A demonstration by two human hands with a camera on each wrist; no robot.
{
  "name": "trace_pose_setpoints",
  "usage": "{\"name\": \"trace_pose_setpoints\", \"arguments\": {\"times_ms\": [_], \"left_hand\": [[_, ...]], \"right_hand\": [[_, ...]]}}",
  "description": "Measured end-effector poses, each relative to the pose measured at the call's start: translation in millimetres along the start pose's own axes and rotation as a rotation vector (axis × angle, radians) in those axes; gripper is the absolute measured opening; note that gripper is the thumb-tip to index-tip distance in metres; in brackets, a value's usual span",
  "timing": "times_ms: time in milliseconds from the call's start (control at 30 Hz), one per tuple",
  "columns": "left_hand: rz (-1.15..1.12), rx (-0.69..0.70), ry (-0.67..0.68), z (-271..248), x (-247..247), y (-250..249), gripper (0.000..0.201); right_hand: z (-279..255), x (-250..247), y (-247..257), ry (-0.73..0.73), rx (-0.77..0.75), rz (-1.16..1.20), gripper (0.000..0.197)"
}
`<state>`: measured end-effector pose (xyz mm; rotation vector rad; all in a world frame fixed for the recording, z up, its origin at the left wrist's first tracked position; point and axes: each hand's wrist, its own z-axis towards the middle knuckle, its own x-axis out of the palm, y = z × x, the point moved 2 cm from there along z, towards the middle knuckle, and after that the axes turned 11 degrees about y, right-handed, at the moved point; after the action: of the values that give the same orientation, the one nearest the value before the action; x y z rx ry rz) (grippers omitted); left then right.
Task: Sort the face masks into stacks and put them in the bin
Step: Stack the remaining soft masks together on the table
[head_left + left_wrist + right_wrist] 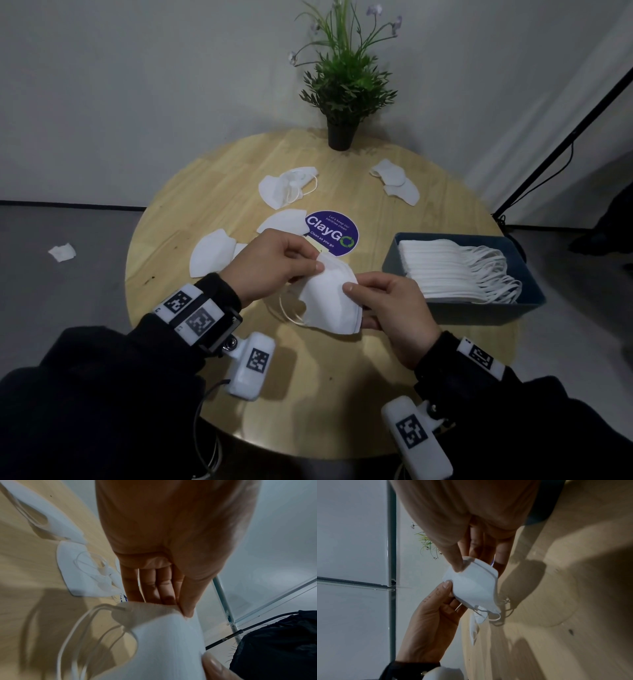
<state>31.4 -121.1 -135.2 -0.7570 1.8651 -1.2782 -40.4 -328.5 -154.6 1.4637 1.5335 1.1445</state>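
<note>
Head view, landmark: round purple ClayGo sticker (331, 233) at the middle of the round wooden table (205, 178); all places below are given from it
Held mask: white folded face mask (334, 301) lifted above the table on the near side of the sticker; ear loops (287, 311) dangle from its left end
Left hand: left hand (274, 263) pinches the mask's far corner, thumb on top, fingers curled beneath; the hand overlaps the sticker's near edge
Right hand: right hand (394, 311) pinches the mask's right edge between thumb and fingers; nearer than the sticker and to its right
Bin: blue bin (534, 301) right of the sticker; a stack of masks (445, 267) lies inside, loops trailing toward the bin's right end
Loose masks: two (212, 251) just left of the sticker, one (282, 219) touching its left edge; a pile with loops (287, 186) beyond it to the left; a pair (397, 181) beyond it to the right
Plant: potted plant (344, 102) at the table's far edge, straight beyond the sticker
Floor: white scrap (62, 252) far left of the sticker, off the table
Left wrist view: thumb and fingers (154, 585) clamp the mask's edge (168, 635); picture blurred
</note>
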Motion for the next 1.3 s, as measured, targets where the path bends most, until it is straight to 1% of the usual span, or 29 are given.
{"name": "trace_pose_setpoints", "arguments": {"times_ms": [133, 333, 500, 600, 667, 733, 800, 833, 900, 967, 1067, 1133, 1233, 1300], "left_hand": [[0.02, -0.005, -0.001, -1, 2, -3, 0.006], [0.028, -0.009, 0.01, -1, 1, -2, 0.007], [0.03, -0.02, 0.012, -1, 0, -1, 0.007], [0.037, -0.016, 0.014, -2, 1, -1, 0.007], [0.032, -0.007, 0.053, -3, 0, -2, 0.009], [0.097, -0.007, 0.164, -6, -1, -2, 0.022], [0.257, -0.048, 0.256, -9, -3, 3, 0.03], [0.32, -0.085, 0.268, -9, -5, 7, 0.03], [0.377, -0.169, 0.264, -12, -11, 16, 0.028], [0.396, -0.244, 0.267, -16, -16, 20, 0.028], [0.343, -0.35, 0.305, -23, -19, 23, 0.028], [0.34, -0.403, 0.3, -26, -17, 27, 0.028], [0.385, -0.449, 0.29, -25, -8, 33, 0.03], [0.382, -0.478, 0.302, -24, -1, 36, 0.031]], "right_hand": [[0, 1, -2, -0.024, 0.01, -0.055, 0.017], [1, 2, -4, -0.016, 0.041, -0.054, 0.019], [-1, 3, -2, -0.007, 0.035, -0.033, 0.015], [-1, 2, -2, -0.033, 0.022, -0.057, 0.015], [-3, 2, -1, -0.048, 0.011, -0.053, 0.014], [-5, 2, 1, -0.062, 0.003, -0.015, 0.013], [-7, 2, 2, -0.081, -0.003, 0.009, 0.012], [-7, 2, 2, -0.089, -0.005, 0.006, 0.012], [-9, 2, 1, -0.094, 0.002, -0.013, 0.013], [-10, 1, -2, -0.092, 0.025, -0.056, 0.013], [-10, 0, -11, -0.077, 0.082, -0.27, 0.01], [-9, 0, -19, -0.066, 0.132, -0.381, 0.009], [-7, -1, -27, -0.059, 0.191, -0.435, 0.01], [-6, -1, -28, -0.058, 0.201, -0.448, 0.01]]}}
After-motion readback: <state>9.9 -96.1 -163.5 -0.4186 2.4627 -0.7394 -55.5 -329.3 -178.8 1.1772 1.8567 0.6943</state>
